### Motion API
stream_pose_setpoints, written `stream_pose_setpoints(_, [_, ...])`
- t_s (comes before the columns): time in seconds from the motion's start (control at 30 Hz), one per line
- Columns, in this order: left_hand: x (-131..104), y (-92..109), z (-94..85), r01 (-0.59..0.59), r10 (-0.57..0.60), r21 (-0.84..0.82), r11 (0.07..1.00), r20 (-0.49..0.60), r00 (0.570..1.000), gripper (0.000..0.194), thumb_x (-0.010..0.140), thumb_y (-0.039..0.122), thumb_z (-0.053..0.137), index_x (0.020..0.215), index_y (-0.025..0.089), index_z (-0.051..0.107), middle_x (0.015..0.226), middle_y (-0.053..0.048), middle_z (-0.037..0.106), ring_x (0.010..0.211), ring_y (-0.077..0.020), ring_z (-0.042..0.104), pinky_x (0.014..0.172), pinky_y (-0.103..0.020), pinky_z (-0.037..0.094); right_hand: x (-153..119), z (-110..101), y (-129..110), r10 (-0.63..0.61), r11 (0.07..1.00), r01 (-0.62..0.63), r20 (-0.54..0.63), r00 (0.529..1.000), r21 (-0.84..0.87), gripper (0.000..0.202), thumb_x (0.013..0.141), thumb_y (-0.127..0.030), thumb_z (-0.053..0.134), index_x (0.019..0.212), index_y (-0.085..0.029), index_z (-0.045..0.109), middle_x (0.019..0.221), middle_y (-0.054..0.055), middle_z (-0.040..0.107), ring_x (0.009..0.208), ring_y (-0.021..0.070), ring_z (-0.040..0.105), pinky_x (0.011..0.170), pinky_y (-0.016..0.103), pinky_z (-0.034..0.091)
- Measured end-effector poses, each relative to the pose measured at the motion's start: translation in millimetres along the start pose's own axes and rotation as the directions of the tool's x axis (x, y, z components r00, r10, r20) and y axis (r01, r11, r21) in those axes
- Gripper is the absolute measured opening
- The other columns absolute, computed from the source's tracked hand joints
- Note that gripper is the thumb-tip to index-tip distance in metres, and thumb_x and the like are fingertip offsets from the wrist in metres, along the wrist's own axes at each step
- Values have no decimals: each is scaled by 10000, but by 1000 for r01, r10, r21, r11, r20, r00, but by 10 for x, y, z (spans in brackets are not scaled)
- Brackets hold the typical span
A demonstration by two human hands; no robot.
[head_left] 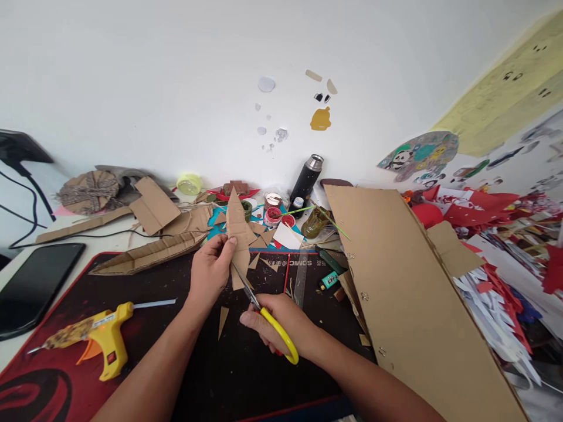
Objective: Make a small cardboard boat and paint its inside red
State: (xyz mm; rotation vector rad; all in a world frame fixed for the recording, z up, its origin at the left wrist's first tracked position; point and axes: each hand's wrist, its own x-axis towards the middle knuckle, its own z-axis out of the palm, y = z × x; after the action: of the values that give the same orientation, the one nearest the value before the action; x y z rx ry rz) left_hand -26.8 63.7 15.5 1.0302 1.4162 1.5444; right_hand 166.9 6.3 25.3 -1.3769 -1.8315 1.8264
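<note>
My left hand [214, 266] pinches a pointed strip of cardboard [237, 228] along its left edge and holds it upright above the dark mat. Yellow-handled scissors [281, 334] sit in my right hand [281, 322], fingers wrapped round the handles. Their blades reach up and left to the lower left part of the strip; whether they are biting into it I cannot tell. Small cardboard offcuts [223, 322] lie on the mat below and behind. Left of my left hand rests a folded, boat-shaped cardboard piece [149, 255].
A yellow hot glue gun [105, 337] lies at left, near a black phone [39, 287]. A large cardboard sheet [409, 293] leans along the right side. Paint pots [273, 215], a tilted black flask [307, 181] and a red pencil [287, 272] are at the back.
</note>
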Motion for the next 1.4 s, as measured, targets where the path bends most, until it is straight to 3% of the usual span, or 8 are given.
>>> stream_pose_setpoints(0.4, [2, 87, 13, -21, 20, 38, 999, 12, 1000, 382, 810, 563, 745, 731, 199, 664, 683, 12, 555, 622, -142, 448, 573, -267, 421, 31, 17, 22, -50, 988, 33, -111, 993, -151, 347, 993, -514, 741, 829, -218, 662, 543, -57, 526, 557, 139, 545, 579, 241, 336])
stream_pose_setpoints(0.8, [25, 75, -11, -35, 29, 79, 996, 75, 997, 314, 853, 490, 713, 715, 222, 624, 645, 26, 492, 619, -150, 430, 586, -269, 416, 50, 42, 85, -158, 953, 105, -170, 973, -285, 380, 994, -440, 706, 739, -188, 582, 618, -55, 474, 602, 107, 440, 575, 236, 284])
stream_pose_setpoints(1.03, [29, 64, -25, -57, 48, 100, 993, 83, 995, 347, 854, 517, 720, 712, 217, 617, 689, 11, 527, 652, -154, 440, 605, -269, 412, 13, 55, 115, 13, 1000, -13, -26, 1000, -3, 318, 1021, -520, 684, 948, -213, 640, 521, -90, 514, 430, 115, 519, 472, 201, 372])
stream_pose_setpoints(1.27, [30, 66, -5, -61, 55, 88, 994, 74, 996, 378, 836, 548, 727, 689, 224, 599, 669, 13, 514, 639, -155, 424, 610, -275, 415, -21, 8, 94, -109, 987, 100, 62, 992, 129, 441, 949, -625, 766, 965, -198, 657, 670, -19, 696, 590, 139, 661, 610, 220, 520])
stream_pose_setpoints(1.4, [23, 64, -16, -74, 66, 110, 991, 74, 995, 383, 855, 543, 715, 680, 228, 585, 651, 19, 488, 629, -152, 405, 600, -274, 392, -20, 5, 124, -121, 965, 96, 88, 989, 244, 502, 889, -638, 837, 1016, -182, 671, 713, -5, 712, 653, 172, 720, 677, 269, 581])
